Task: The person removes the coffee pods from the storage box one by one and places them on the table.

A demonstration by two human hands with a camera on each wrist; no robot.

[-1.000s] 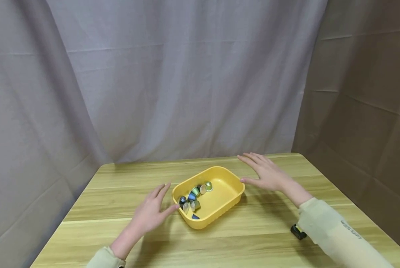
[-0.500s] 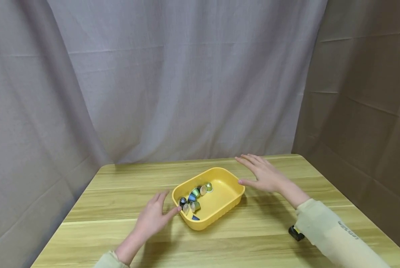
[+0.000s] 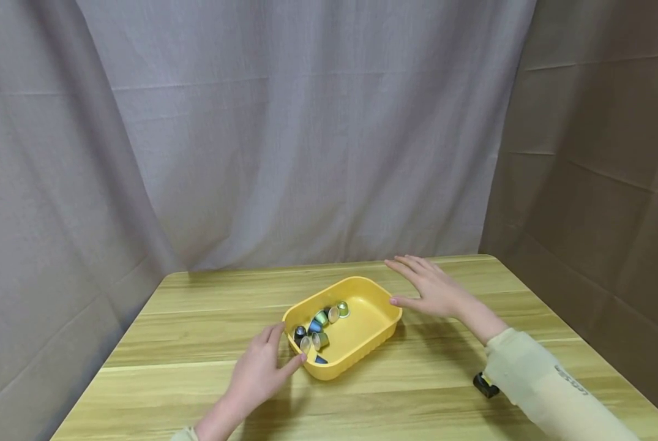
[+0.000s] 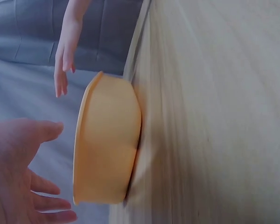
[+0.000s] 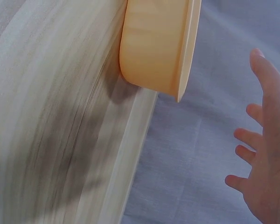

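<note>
Grey cloth is hung behind a pale wooden table [image 3: 196, 380], with brown panels to the right. Taking the yellow tray [image 3: 374, 329] at the table's middle as the landmark, a small black object [image 3: 485, 385] is seen nearest the viewer, off the tray's right near side beside the right sleeve [image 3: 543, 386]. The left hand [image 3: 262, 371] lies at the tray's near left corner; its grip is loosely spread, thumb tip at or just short of the rim, and nothing is held. Whether contact is made cannot be told. A cluster of coffee capsules [image 3: 319, 327] is gathered in the tray's left half, just beyond that thumb. The tray's long axis runs from near left to far right, so each hand faces one short end. Farther off, the right hand [image 3: 429, 288] hovers at the far right end, fingers straight and spread, empty, thumb just beside the rim. The left hand appears the closer of the two to the tray.
</note>
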